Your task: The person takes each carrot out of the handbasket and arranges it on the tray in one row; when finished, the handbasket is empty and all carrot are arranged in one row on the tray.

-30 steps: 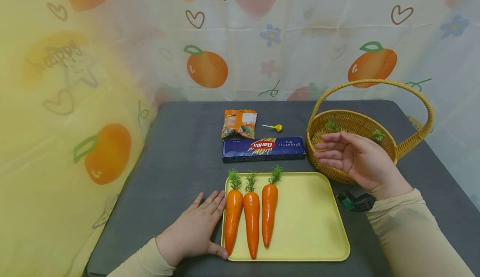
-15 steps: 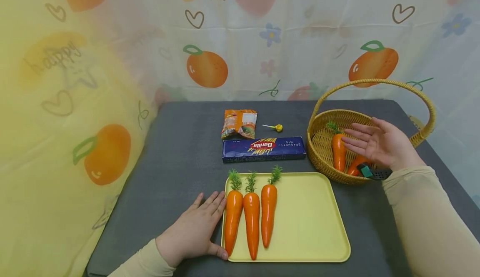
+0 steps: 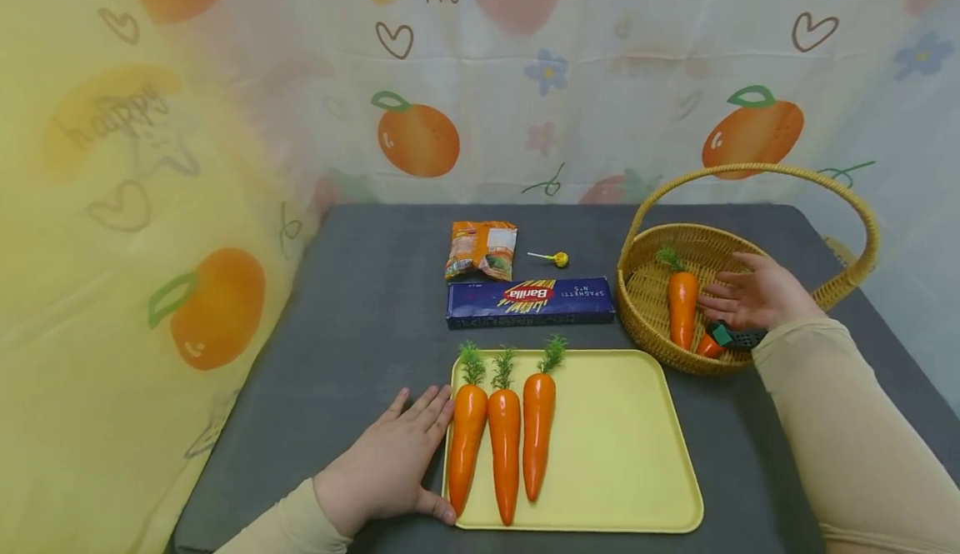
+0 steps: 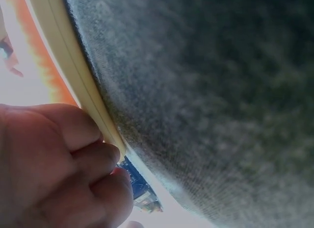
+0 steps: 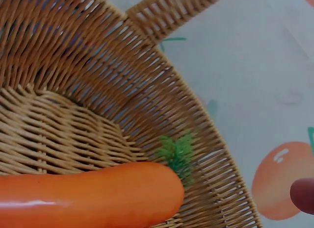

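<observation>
In the head view, three orange carrots with green tops lie side by side on the left of a yellow tray (image 3: 615,437); the middle one is the carrot (image 3: 504,454). My left hand (image 3: 390,458) rests against the tray's left rim, fingers extended and thumb at the near corner. My right hand (image 3: 757,291) is inside the wicker basket (image 3: 645,321), fingers loosely extended. Left of it in the basket lies a carrot (image 3: 682,308); the hand partly covers a second carrot (image 3: 708,346). The right wrist view shows a basket carrot (image 5: 88,198) and one fingertip (image 5: 304,194) apart from it.
Beyond the tray lies a blue spaghetti box (image 3: 532,301). Behind it are an orange snack packet (image 3: 480,250) and a yellow lollipop (image 3: 558,260). The basket's tall handle (image 3: 757,169) arches above the right hand. A printed curtain hangs behind the dark table (image 3: 360,304).
My right hand moved right over the basket, uncovering its carrots, then lowered into it over the right carrot. My left hand and the tray carrots have stayed in place.
</observation>
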The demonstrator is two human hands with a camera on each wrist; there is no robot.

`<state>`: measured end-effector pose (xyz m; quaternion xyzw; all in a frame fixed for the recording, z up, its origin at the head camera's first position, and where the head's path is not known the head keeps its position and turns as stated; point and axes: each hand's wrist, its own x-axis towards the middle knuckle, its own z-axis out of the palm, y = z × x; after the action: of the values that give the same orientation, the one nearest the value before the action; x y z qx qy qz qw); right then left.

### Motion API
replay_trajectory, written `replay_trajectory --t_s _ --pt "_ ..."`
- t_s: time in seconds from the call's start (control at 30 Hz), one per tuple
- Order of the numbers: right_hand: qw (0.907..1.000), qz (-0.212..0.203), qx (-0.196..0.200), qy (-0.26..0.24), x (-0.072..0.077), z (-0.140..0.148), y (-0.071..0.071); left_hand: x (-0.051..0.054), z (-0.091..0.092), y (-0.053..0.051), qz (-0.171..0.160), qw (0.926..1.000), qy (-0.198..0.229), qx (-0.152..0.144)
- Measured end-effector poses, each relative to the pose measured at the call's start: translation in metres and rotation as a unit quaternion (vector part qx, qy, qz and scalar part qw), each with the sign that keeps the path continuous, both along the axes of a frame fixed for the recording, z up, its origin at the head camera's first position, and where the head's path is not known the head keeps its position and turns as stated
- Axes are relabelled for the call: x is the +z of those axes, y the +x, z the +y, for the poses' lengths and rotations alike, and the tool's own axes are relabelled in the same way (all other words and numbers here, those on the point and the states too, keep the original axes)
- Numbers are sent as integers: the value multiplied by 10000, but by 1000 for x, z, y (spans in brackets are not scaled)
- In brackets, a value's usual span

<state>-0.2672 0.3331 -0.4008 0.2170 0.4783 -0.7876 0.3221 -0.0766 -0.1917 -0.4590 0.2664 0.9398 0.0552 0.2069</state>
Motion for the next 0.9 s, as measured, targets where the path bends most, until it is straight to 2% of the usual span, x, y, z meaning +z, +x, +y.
replay_trajectory --t_s 0.3,0.4,0.53,0.77,0.9 --pt "9945 247 707 736 -7 -17 -10 -1 -4 3 -142 9999 -20 31" --pt "9871 419 1018 1162 -11 -23 -9 -2 -6 4 -209 9998 -30 44" --pt "9715 641 1478 1739 -15 -29 -8 -2 -7 3 -216 9998 1 -13" --pt "9609 736 1840 1934 -18 -40 -13 -1 -5 -1 -180 9998 27 -72" --pt "9498 915 2142 2090 -14 -47 -18 1 -3 -4 -112 9998 -40 -126"
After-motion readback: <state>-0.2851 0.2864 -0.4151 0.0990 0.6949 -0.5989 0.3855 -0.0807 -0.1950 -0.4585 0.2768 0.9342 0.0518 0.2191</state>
